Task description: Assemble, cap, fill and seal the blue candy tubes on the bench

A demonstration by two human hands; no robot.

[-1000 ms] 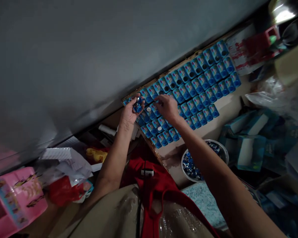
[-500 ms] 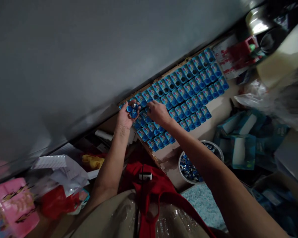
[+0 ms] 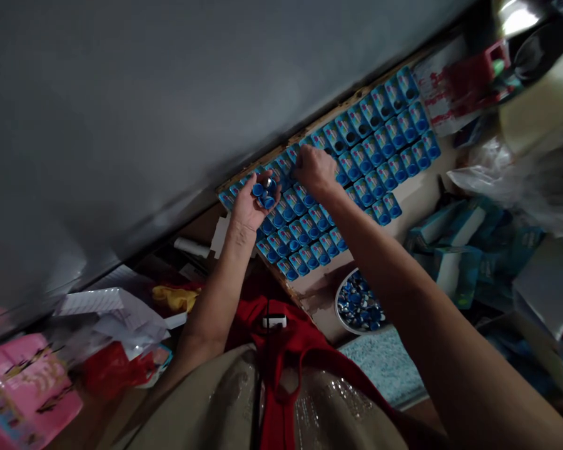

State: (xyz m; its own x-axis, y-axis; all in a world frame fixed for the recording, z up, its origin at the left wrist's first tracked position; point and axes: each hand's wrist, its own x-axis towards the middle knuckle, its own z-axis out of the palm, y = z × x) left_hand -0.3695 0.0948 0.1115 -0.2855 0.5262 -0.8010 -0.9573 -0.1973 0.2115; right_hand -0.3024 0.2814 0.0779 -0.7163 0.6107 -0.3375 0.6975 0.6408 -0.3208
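Note:
Rows of small blue printed cards, each with a round spot, cover a board against the wall. Many spots hold a blue round piece, while several in the back row look dark. My left hand is cupped palm up over the left part of the rows, holding several small blue caps with silvery sides. To its right, my right hand is closed, knuckles up, over the back rows of cards. Its fingertips are hidden, so what they pinch cannot be made out.
A round white bowl full of blue and silvery pieces stands by the board's near edge. Blue boxes and clear plastic lie to the right. Papers and a pink container are at left. A grey wall rises behind.
My right hand has moved up and to the right, to the back rows. My left hand, still holding the blue caps, has shifted slightly right and up. The view has shifted a little.

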